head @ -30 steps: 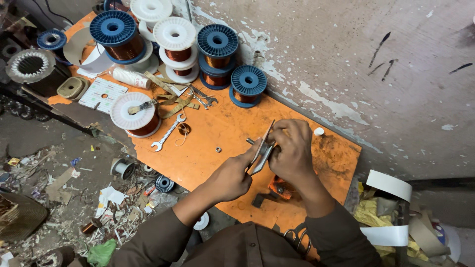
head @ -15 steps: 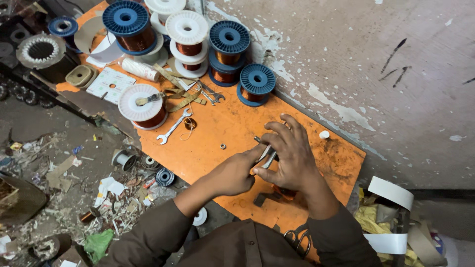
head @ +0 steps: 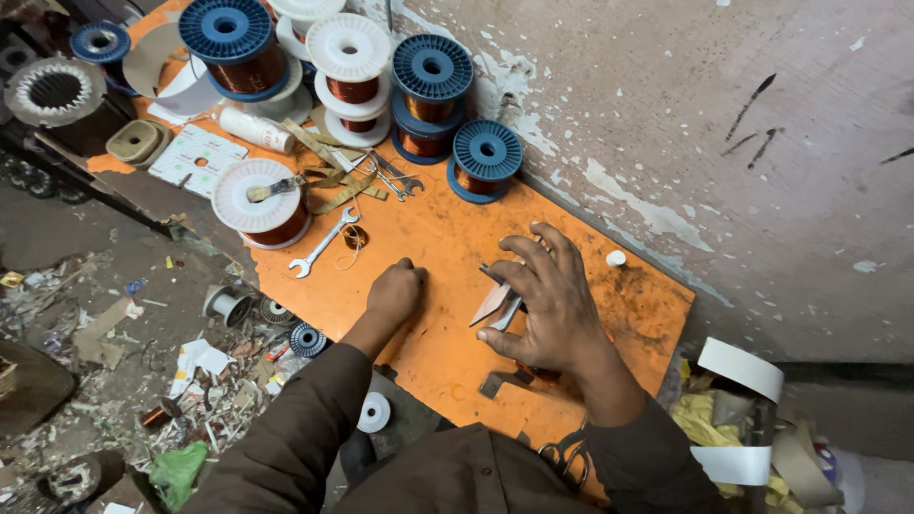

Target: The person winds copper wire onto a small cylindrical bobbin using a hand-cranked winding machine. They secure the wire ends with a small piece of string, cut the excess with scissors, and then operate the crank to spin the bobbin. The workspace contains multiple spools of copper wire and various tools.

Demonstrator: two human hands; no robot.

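A small flat metal piece [head: 495, 303], pale and pointed, is held in the right hand [head: 552, 305] over the middle of the orange bench [head: 428, 238]; the fingers [head: 533, 249] are spread above it and the thumb is pressed from below, so the piece is pinched at its edge. What exactly the piece is cannot be told, as it is partly covered by the hand. The left hand [head: 395, 293] is rested on the bench just to the left of the piece, apart from it, with the fingers curled into a loose fist; whether anything is enclosed in it cannot be told. A small bent metal bracket [head: 500, 382] is seen on the bench below the right wrist. An open-ended wrench [head: 324, 245] is laid farther left, beside a white spool of copper wire [head: 260, 202] on which a small tool is rested. Blue spools of copper wire [head: 486, 160] are stacked along the back of the bench against the cracked grey wall [head: 762, 143], with white spools [head: 349, 57] among them. A small white cap [head: 616, 258] is placed near the wall, just beyond the right hand. A ring-shaped motor core [head: 54, 90] is seen at the far left edge. The floor [head: 86, 352] to the left is littered with scraps, paper and small spools. Rolls of white tape [head: 743, 366] are seen at the right of the bench.
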